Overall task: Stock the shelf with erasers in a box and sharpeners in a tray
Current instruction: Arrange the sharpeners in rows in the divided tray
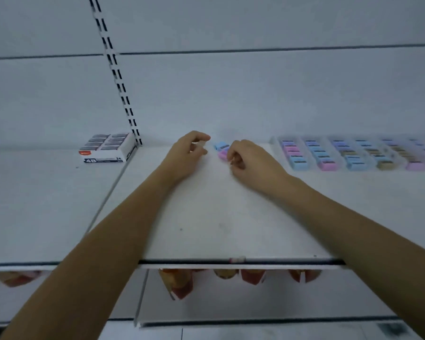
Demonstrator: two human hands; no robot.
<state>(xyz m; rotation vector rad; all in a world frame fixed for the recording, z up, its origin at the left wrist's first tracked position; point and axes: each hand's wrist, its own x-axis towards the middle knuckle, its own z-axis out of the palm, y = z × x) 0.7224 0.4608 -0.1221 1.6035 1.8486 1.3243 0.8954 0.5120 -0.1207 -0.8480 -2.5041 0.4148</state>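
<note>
Two hands are resting far back on the white shelf. Your left hand is curling its fingers, thumb close to forefinger; can't tell whether anything is pinched. Your right hand is curling its fingers against a pink sharpener, with a blue sharpener just behind; grip unclear. The eraser box is sitting well left; the tray of pastel sharpeners is lying to your right.

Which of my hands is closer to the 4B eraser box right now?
Left. The left hand is to the right of the eraser box, apart from it; the right hand lies farther right, past the left.
</note>
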